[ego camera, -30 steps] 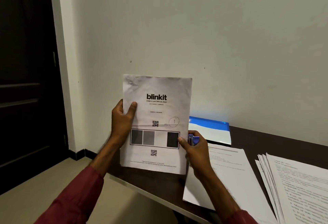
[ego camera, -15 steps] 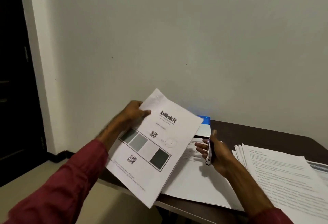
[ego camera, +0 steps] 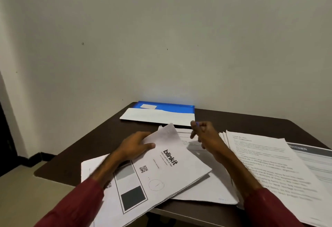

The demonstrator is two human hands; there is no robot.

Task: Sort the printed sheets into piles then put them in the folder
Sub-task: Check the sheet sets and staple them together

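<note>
Left hand (ego camera: 136, 144): grasping. The thumb lies on top of the far corner of the blinkit bundle (ego camera: 170, 172) and the fingers go beneath it.

Blinkit bundle: one, several white sheets thick at its right edge. The top sheet is creased and printed with a black logo, two QR codes, a hand-drawn circle and a framed strip of grey and dark squares. It lies slantwise, low over the near side of the table (ego camera: 86, 147). Its right edge overlaps the middle pile (ego camera: 212, 189), and its near end hangs past the table edge.

Right hand (ego camera: 206, 135): fingers curled, pinching a small blue item (ego camera: 197, 124). Too little of the item shows to identify it. The hand is held above the middle pile.

Paper lying on the table, counted:
- One middle pile, white and flat.
- One text pile (ego camera: 269, 172) just to its right, fanned at the far edge and densely printed.
- One grey-headed sheet (ego camera: 310, 154), partly under the text pile.

Folder (ego camera: 167, 106): one, glossy blue plastic, rectangular, at the far table edge against the wall (ego camera: 161, 38). White paper lies over its near half.

Table: dark brown, matt, with rounded corners.

Sleeves (ego camera: 269, 207): two, maroon cloth.
</note>
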